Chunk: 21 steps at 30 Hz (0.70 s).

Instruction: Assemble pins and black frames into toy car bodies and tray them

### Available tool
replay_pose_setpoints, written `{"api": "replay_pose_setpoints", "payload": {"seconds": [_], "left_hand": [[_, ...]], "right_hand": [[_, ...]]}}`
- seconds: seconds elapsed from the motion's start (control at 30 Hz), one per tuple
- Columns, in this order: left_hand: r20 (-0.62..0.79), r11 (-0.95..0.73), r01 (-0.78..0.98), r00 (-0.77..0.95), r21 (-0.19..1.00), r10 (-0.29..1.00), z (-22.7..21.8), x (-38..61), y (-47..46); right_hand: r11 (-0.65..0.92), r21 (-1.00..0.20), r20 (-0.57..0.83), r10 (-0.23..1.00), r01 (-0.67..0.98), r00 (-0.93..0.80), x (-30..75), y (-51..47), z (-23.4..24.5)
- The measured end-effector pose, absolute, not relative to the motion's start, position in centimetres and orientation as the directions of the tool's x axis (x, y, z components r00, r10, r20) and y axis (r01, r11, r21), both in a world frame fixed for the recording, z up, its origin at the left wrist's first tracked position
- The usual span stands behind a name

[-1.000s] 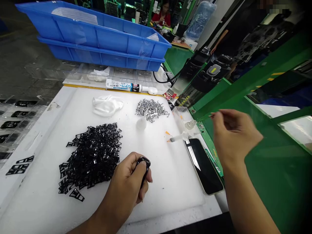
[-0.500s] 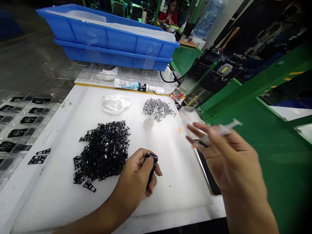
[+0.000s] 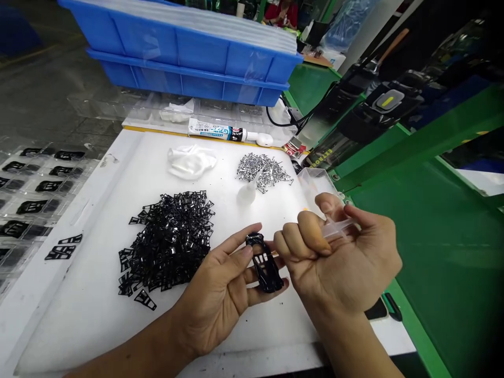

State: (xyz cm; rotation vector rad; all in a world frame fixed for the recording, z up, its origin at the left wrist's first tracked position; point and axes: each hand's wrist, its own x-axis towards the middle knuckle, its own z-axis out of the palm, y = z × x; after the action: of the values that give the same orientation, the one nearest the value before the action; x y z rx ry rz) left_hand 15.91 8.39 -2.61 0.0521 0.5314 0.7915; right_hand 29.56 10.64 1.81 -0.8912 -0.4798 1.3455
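Note:
Between the thumb and fingers of my left hand [image 3: 220,289] is a black toy car body [image 3: 268,270] with open window gaps, its hollow side partly in sight. My right hand [image 3: 338,252] is closed around a translucent plastic syringe [image 3: 339,229]. The syringe's front end is hidden by my fingers, close to the car body. Left of my hands lies a heap of small black window-frame parts [image 3: 171,241]. Beyond them are a pile of small silvery metal pieces [image 3: 262,170] and a whitish, narrow-necked squeeze bottle [image 3: 247,193].
Stacked blue bins [image 3: 189,58] stand at the back, with a glue tube [image 3: 216,130] before them. A crumpled white cloth [image 3: 191,161] lies on the worktop. Clear trays of black car bodies [image 3: 33,206] are at left. A green frame [image 3: 441,226] bounds the right; a person in red [image 3: 281,13] sits behind.
My right hand has come left with the syringe, up to the car body, and its fingers have curled in. My left hand has turned the car body, showing its window gaps. The view has shifted slightly.

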Motion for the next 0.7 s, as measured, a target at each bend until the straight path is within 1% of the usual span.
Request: {"api": "replay_pose_setpoints", "payload": {"seconds": [0.27, 0.47, 0.7], "left_hand": [[-0.434, 0.729, -0.633, 0.597, 0.261, 0.674, -3.0, 16.2, 8.4], [-0.444, 0.728, -0.613, 0.585, 0.305, 0.679, -3.0, 16.1, 8.3], [-0.458, 0.729, -0.61, 0.575, 0.312, 0.678, -2.8, 16.0, 8.3]], "right_hand": [[0.004, -0.812, -0.174, 0.953, -0.583, 0.25, 28.8, 10.7, 1.5], [0.01, -0.837, -0.169, 0.946, -0.547, 0.276, 28.4, 10.8, 1.1], [0.042, -0.844, -0.144, 0.943, -0.534, 0.301, 28.2, 10.7, 1.2]]}}
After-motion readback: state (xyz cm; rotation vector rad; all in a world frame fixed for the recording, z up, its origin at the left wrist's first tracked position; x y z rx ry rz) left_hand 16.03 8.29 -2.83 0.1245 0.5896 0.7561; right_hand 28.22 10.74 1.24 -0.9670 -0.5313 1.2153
